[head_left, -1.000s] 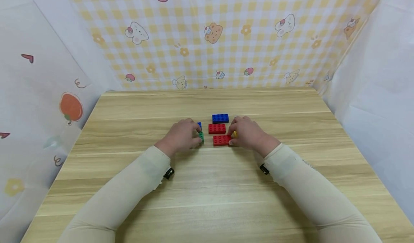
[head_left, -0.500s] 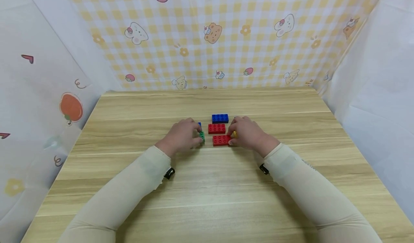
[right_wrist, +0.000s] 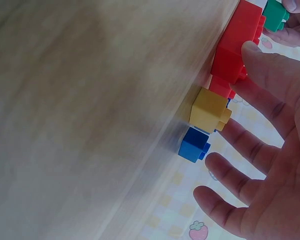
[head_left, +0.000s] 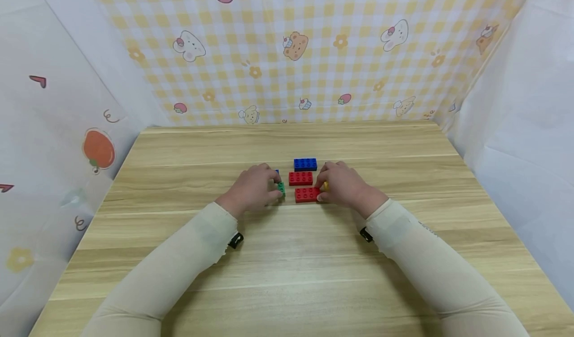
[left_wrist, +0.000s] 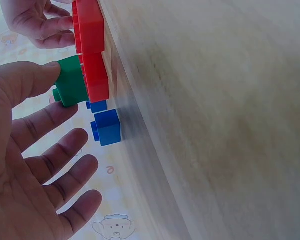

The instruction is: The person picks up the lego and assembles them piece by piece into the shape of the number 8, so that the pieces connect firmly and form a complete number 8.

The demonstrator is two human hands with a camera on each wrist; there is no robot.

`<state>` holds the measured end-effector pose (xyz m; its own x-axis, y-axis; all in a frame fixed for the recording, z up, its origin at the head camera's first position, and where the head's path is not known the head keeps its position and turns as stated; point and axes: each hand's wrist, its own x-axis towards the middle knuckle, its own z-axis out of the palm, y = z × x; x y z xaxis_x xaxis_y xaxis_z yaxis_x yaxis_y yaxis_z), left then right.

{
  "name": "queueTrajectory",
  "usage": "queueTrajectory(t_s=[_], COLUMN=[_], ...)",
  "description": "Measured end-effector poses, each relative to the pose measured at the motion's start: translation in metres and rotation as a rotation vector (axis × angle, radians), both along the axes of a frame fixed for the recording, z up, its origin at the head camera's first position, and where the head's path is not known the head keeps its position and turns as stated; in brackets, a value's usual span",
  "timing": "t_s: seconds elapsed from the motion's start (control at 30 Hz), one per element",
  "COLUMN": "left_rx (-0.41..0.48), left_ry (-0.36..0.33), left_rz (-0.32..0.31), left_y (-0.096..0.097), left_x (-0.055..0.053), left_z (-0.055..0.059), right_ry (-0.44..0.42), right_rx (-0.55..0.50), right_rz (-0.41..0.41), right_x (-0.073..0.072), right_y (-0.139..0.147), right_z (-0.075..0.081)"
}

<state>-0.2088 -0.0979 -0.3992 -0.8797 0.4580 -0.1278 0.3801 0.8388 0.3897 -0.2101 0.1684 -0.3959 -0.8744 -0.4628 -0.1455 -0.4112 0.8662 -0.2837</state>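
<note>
My left hand (head_left: 253, 187) pinches a small green brick (left_wrist: 71, 81) between thumb and index finger. The other left fingers are spread. In the left wrist view, the green brick is raised off the tabletop, studs facing up. Across from it, my right hand (head_left: 343, 183) grips the right end of a long red brick (head_left: 307, 194) with thumb and index finger; that brick lies on the table. Behind it lies a second red brick (head_left: 300, 178). A yellow brick (right_wrist: 209, 110) sits by my right fingers, mostly hidden in the head view.
A long blue brick (head_left: 305, 164) lies behind the red ones. One small blue brick (left_wrist: 108, 128) stands by my left fingers, another blue brick (right_wrist: 193, 145) by my right. The wooden table (head_left: 287, 272) ends at a patterned cloth (head_left: 269, 53) at the back.
My left hand has shifted the green brick very slightly to the right, toward the red bricks. The right hand and the red brick in it have stayed in place.
</note>
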Motion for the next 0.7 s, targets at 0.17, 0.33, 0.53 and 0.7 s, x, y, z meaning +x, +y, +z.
queueTrajectory(t_s=[0.17, 0.33, 0.53, 0.7], left_rx=[0.002, 0.006, 0.018, 0.023], left_ry=[0.005, 0.011, 0.011, 0.003], left_rz=[-0.010, -0.017, -0.026, -0.028], left_y=[0.0023, 0.0040, 0.0062, 0.0077], left_x=[0.0012, 0.0019, 0.0021, 0.0026], left_z=[0.0017, 0.0031, 0.0038, 0.0049], right_ry=[0.007, 0.015, 0.018, 0.021], right_rx=[-0.004, -0.004, -0.004, -0.003], right_rz=[-0.002, -0.003, 0.002, 0.005], right_x=[-0.0003, -0.0005, -0.0002, 0.0002], right_y=[0.0003, 0.0004, 0.0001, 0.0000], right_z=[-0.0011, -0.0016, -0.0012, -0.0001])
